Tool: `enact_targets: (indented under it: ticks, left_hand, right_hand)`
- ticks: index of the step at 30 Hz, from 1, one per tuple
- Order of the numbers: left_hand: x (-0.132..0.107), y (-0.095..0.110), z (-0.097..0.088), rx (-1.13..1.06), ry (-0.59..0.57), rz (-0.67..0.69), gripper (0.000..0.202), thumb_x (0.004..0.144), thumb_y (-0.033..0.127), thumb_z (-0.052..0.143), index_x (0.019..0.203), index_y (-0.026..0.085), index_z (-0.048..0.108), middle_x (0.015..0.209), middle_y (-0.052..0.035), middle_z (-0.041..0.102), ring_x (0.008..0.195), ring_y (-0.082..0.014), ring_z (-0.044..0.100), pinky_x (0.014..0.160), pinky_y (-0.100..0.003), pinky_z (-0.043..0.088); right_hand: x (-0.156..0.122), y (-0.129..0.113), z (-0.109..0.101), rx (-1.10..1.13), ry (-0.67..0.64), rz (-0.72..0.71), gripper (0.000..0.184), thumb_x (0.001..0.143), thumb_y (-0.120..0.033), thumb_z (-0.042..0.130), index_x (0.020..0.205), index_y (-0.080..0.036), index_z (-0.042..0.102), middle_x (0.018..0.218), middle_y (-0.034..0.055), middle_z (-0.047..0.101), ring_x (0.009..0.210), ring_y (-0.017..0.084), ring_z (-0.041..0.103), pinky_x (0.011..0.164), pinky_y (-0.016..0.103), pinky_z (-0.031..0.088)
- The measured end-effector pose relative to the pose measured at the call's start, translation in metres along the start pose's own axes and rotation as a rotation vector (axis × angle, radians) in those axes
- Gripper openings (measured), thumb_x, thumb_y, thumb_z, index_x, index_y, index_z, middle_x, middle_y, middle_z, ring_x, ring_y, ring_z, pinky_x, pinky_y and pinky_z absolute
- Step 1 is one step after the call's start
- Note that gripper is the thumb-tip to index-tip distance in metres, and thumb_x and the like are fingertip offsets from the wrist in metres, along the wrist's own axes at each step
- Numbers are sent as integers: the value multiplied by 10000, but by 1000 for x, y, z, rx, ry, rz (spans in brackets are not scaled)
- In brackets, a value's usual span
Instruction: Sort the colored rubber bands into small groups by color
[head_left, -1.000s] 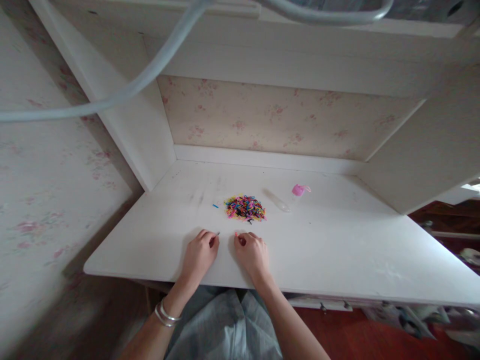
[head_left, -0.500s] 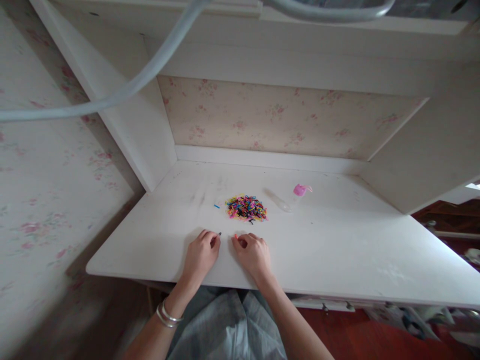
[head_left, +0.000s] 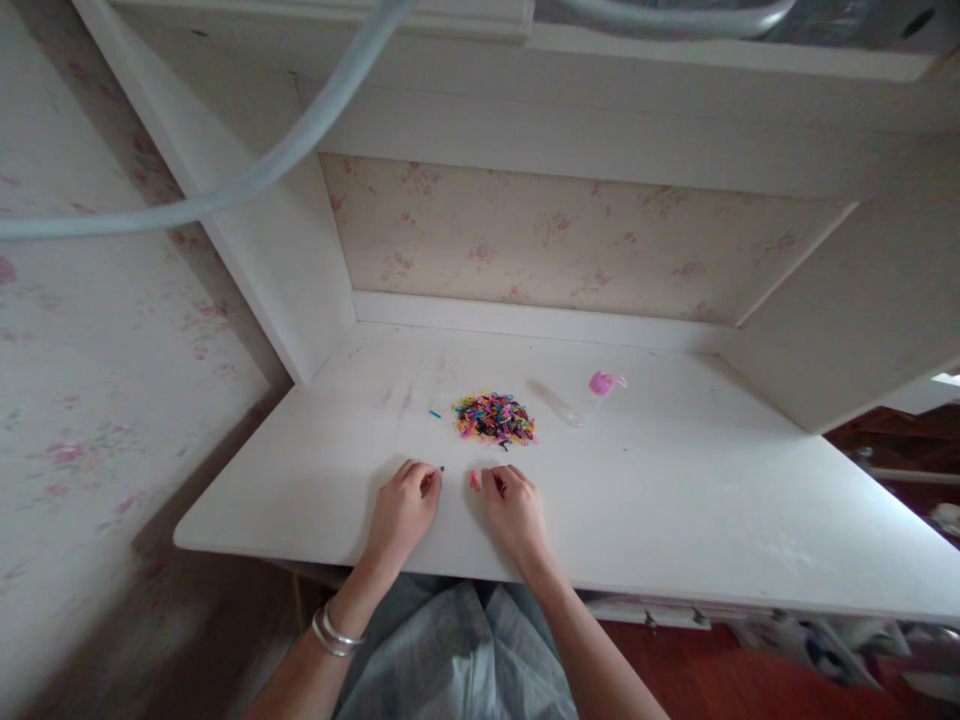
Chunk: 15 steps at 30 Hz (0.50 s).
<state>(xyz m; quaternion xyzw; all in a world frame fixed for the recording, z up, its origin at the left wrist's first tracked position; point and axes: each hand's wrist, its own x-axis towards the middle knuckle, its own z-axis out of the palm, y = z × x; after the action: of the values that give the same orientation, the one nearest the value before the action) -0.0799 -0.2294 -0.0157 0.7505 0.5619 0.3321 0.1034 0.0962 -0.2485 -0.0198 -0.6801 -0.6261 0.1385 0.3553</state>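
Red pieces (head_left: 474, 481) now lie on the white tabletop (head_left: 675, 500) just beside the curled right hand (head_left: 516, 505), which has drawn back, apparently releasing them; whether it holds anything else I cannot tell. The left hand (head_left: 406, 500) pinches a dark piece (head_left: 442, 469) near the multicoloured pile (head_left: 495, 418)

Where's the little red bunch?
In the head view, the red bunch lies on the white desktop between the left hand and right hand, closest to the latter.
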Motion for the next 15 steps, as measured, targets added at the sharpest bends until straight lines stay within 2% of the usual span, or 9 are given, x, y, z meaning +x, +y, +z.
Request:
enact_targets:
  ticks: [8, 12, 15]
  left_hand:
    - [0, 0, 0, 6, -15, -9, 198, 910, 276, 472, 781, 201, 602, 781, -27, 644, 696, -147, 607, 650, -250, 424]
    - [0, 1, -1, 6, -15, -8, 202, 910, 273, 469, 779, 199, 605, 778, -28, 643, 690, -144, 606, 650, -247, 426]
    - [0, 1, -1, 11, -9, -2, 203, 908, 267, 470, 773, 199, 604, 768, -26, 640, 677, -140, 605, 643, -241, 425]
  right_hand:
    - [-1, 0, -1, -1, -19, -6, 298, 912, -286, 434, 689, -211, 617, 707, -3, 596, 639, 114, 542, 614, 222, 324]
    - [-2, -1, -3, -38, -27, -4, 294, 876, -238, 452, 627, -202, 605, 667, 0, 581, 618, 115, 532, 596, 225, 318]
    - [-3, -1, -6, -31, -46, -22, 216, 827, -196, 479, 697, -201, 652, 714, 6, 610, 641, 116, 548, 609, 215, 334]
